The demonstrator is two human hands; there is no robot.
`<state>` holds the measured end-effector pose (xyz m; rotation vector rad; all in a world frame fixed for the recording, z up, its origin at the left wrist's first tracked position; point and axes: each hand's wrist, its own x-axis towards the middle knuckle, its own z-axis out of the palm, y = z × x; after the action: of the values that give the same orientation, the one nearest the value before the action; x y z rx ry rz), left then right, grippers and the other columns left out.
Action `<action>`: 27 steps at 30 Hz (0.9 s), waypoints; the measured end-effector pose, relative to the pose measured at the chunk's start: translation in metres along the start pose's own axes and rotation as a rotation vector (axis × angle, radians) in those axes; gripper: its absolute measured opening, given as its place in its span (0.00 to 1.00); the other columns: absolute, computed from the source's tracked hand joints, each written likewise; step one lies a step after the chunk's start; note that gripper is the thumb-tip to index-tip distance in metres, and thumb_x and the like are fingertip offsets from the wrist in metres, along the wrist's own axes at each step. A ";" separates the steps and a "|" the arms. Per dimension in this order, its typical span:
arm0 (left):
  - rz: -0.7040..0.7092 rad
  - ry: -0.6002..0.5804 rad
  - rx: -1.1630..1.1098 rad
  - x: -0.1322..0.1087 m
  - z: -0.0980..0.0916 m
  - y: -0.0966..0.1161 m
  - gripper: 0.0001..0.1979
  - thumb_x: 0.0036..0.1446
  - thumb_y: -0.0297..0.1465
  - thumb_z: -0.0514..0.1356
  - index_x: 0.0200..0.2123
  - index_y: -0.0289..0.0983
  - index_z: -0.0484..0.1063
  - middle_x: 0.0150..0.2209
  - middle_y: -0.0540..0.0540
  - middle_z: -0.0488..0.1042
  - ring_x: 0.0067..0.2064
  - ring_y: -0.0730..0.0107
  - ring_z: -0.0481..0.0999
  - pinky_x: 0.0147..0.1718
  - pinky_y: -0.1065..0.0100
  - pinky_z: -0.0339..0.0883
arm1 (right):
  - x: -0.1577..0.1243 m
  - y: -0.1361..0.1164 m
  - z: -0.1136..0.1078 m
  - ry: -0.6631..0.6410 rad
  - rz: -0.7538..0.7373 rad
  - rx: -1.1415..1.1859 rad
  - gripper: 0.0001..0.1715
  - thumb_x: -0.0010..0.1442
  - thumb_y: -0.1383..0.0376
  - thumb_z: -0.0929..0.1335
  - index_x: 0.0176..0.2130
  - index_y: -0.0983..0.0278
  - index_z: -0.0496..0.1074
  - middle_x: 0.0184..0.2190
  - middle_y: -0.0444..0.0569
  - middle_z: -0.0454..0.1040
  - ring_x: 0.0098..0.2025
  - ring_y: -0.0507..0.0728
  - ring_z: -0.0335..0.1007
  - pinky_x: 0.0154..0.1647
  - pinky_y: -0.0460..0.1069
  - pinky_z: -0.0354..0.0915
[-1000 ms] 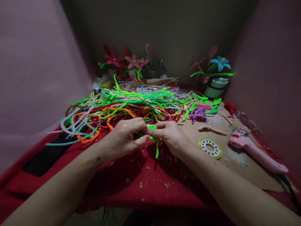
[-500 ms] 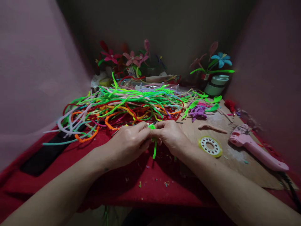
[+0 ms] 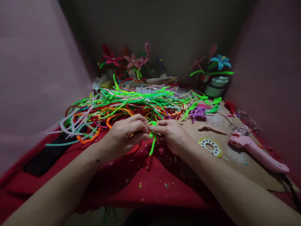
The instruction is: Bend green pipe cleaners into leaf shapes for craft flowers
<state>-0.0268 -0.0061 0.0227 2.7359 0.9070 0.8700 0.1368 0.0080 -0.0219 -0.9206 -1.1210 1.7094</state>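
Between my two hands is a bright green pipe cleaner, bent into a small loop at the top with a straight tail hanging down. My right hand pinches it between thumb and forefinger just below the loop. My left hand has its fingers curled together at the left side of the loop, closed on part of the same green piece; the fingertips partly hide it. Just behind the hands lies a large heap of coloured pipe cleaners.
On the wooden board at right lie a tape roll, a pink glue gun, a bent beige pipe cleaner and a purple bundle. A black flat object rests at left. Pipe-cleaner flowers and a pale green container stand behind.
My left hand has shifted slightly left and up, its fingers curling more. More of the green loop now shows, and its tail slants a little further left.
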 end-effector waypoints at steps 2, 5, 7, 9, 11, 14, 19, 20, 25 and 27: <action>0.031 -0.004 0.042 -0.002 0.006 0.001 0.04 0.55 0.26 0.56 0.28 0.35 0.68 0.34 0.46 0.70 0.34 0.76 0.71 0.32 0.77 0.64 | -0.001 0.000 0.000 -0.020 -0.013 -0.010 0.15 0.42 0.62 0.72 0.17 0.66 0.64 0.11 0.38 0.59 0.13 0.45 0.51 0.16 0.45 0.45; 0.058 0.003 0.049 -0.005 0.013 0.002 0.04 0.56 0.26 0.55 0.29 0.35 0.68 0.35 0.46 0.69 0.35 0.76 0.70 0.33 0.76 0.64 | -0.001 0.001 0.001 -0.068 -0.019 0.025 0.16 0.43 0.61 0.72 0.16 0.66 0.64 0.12 0.38 0.59 0.14 0.45 0.51 0.16 0.45 0.46; -0.005 0.069 -0.018 -0.006 0.015 0.002 0.01 0.53 0.27 0.58 0.32 0.35 0.68 0.37 0.46 0.67 0.35 0.76 0.69 0.31 0.76 0.64 | -0.002 -0.001 0.001 -0.096 0.027 0.092 0.14 0.41 0.62 0.73 0.18 0.67 0.65 0.13 0.38 0.60 0.15 0.45 0.52 0.16 0.44 0.48; -0.156 0.149 -0.210 -0.005 0.016 0.002 0.13 0.48 0.28 0.63 0.38 0.36 0.65 0.37 0.47 0.66 0.30 0.78 0.67 0.26 0.76 0.63 | -0.002 -0.004 0.001 -0.115 0.063 0.177 0.13 0.39 0.64 0.74 0.20 0.67 0.67 0.14 0.38 0.61 0.15 0.45 0.53 0.17 0.44 0.50; -0.335 0.188 -0.489 -0.002 0.016 0.003 0.22 0.43 0.28 0.66 0.42 0.37 0.62 0.35 0.49 0.65 0.27 0.80 0.65 0.23 0.76 0.62 | -0.002 -0.008 0.001 -0.121 0.063 0.265 0.13 0.38 0.66 0.74 0.22 0.67 0.68 0.15 0.38 0.63 0.15 0.44 0.53 0.17 0.43 0.50; -0.546 0.137 -0.817 0.001 0.017 0.003 0.21 0.45 0.28 0.64 0.42 0.37 0.60 0.30 0.52 0.66 0.25 0.79 0.67 0.22 0.76 0.63 | -0.002 -0.012 0.001 -0.117 0.049 0.344 0.13 0.39 0.67 0.74 0.24 0.68 0.67 0.15 0.37 0.63 0.14 0.42 0.50 0.14 0.41 0.46; -0.647 0.140 -0.845 0.004 0.025 0.005 0.13 0.47 0.30 0.62 0.34 0.35 0.61 0.29 0.52 0.68 0.24 0.79 0.68 0.22 0.75 0.63 | -0.001 -0.011 0.000 -0.122 0.080 0.366 0.14 0.40 0.67 0.74 0.23 0.67 0.65 0.14 0.36 0.62 0.12 0.42 0.48 0.12 0.41 0.41; -0.634 0.159 -0.810 0.004 0.026 0.005 0.12 0.47 0.29 0.62 0.33 0.35 0.62 0.29 0.52 0.68 0.24 0.79 0.67 0.22 0.76 0.63 | 0.000 -0.010 0.001 -0.116 0.085 0.369 0.15 0.40 0.67 0.74 0.24 0.67 0.64 0.15 0.36 0.63 0.12 0.42 0.49 0.11 0.41 0.41; -0.561 0.185 -0.645 -0.002 0.034 -0.002 0.08 0.51 0.28 0.58 0.35 0.36 0.62 0.28 0.52 0.67 0.28 0.77 0.68 0.26 0.75 0.63 | 0.001 -0.009 0.001 -0.038 0.110 0.396 0.16 0.39 0.69 0.74 0.25 0.67 0.63 0.17 0.38 0.66 0.13 0.42 0.51 0.11 0.40 0.42; -0.528 0.175 -0.564 -0.004 0.035 -0.004 0.08 0.51 0.28 0.57 0.36 0.36 0.62 0.29 0.51 0.67 0.30 0.76 0.68 0.28 0.74 0.63 | 0.001 -0.010 0.000 -0.021 0.120 0.416 0.15 0.39 0.71 0.73 0.25 0.67 0.63 0.16 0.38 0.65 0.13 0.42 0.51 0.11 0.40 0.41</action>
<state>-0.0116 -0.0034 -0.0097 1.8493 1.1270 1.0556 0.1393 0.0114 -0.0131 -0.7175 -0.6919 1.9563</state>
